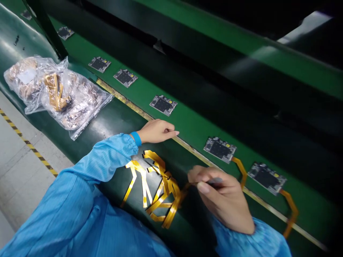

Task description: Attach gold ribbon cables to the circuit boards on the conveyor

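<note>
My left hand [157, 131] rests at the pale strip along the belt's edge, its fingers curled closed and nothing showing in them. My right hand [223, 196] is in a pinch, slightly blurred. A smeared orange flex cable [185, 188] runs from the loose pile to its fingertips, and a small grey piece [215, 180] shows by the fingers. Between my hands lies the pile of orange flex cables [167, 185] on the green bench. Beyond my right hand, a circuit board [220, 149] on the belt has one orange cable attached; so does the neighbouring circuit board [266, 177].
Several more boards, such as this circuit board [163, 104], lie along the green belt [187, 125]. Clear plastic bags [77, 96] of parts sit on the bench at left. A dark post [48, 30] rises behind them. Yellow-black floor tape [29, 144] runs below.
</note>
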Demonstrator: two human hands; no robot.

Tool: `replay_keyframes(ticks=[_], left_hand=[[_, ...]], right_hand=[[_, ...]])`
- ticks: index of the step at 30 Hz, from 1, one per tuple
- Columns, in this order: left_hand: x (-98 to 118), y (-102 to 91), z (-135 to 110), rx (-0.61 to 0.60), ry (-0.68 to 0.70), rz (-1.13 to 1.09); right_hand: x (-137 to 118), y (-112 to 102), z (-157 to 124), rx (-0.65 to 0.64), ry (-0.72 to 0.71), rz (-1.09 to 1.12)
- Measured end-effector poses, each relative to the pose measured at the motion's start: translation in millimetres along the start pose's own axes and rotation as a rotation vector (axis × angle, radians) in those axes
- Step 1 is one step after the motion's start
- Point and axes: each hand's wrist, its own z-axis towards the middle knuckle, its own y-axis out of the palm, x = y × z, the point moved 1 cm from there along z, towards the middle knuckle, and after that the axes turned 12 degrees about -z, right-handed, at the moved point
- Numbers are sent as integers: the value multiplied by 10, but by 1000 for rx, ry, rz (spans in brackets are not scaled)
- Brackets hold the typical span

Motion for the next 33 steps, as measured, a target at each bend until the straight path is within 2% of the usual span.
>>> replay_keyframes(ticks=[5, 8, 12, 16, 19, 22, 26, 29, 33], left_hand=[[-37, 14, 11, 31, -26, -137], [36, -3, 14, 2, -40, -365], [231, -27, -25, -219, -66, -627], [345, 15, -88, -464, -185, -779], [381, 57, -126, -548, -248, -880], [410, 83, -158, -521, -292, -945], [418, 118, -183, -425, -285, -981], [391, 145, -179, -287, -230, -943], [343, 182, -175, -99, -154, -768]], right_hand=[[-61, -29, 163, 182, 74, 222], [-69, -71, 338, 183, 114, 264], [-11, -130, 549, 76, 144, 305], [48, -159, 668, 60, 136, 295], [72, -154, 714, 73, 124, 303], [96, -134, 753, 77, 122, 329], [152, -114, 789, 98, 115, 322], [215, -112, 797, 206, 105, 271], [298, -82, 814, 346, 78, 106]])
